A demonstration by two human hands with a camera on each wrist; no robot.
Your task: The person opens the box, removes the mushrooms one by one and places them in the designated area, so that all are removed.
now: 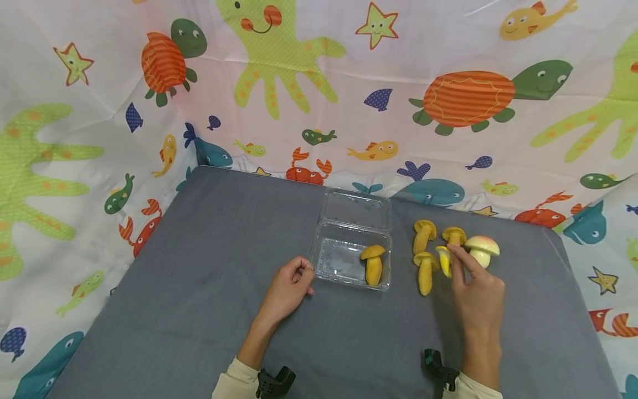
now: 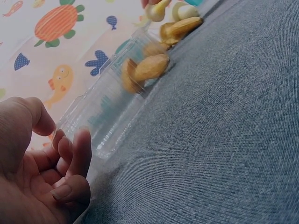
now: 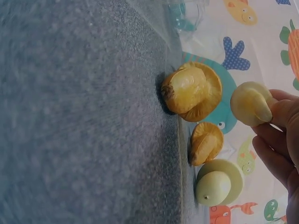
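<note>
My right hand (image 1: 478, 302) pinches a small pale-yellow toy mushroom (image 3: 252, 103) by its stem between thumb and fingers; in the right wrist view it hangs above the table. Three brownish-yellow toy mushrooms (image 1: 425, 276) lie around that hand, along with a cream one with a pinkish cap (image 1: 481, 250). A clear plastic box (image 1: 336, 260) stands left of them, its lid (image 1: 356, 209) folded back. Inside, at its right side, lies one brownish-yellow mushroom (image 1: 372, 270). At the box's left edge, my left hand (image 1: 288, 289) pinches the rim with thumb and forefinger.
Grey cloth (image 1: 199, 299) covers the table. Behind and at both sides hangs a curtain (image 1: 319, 83) printed with sea animals, meeting the table's back edge close behind the lid. A dark strap mount (image 1: 276, 382) sits at each wrist.
</note>
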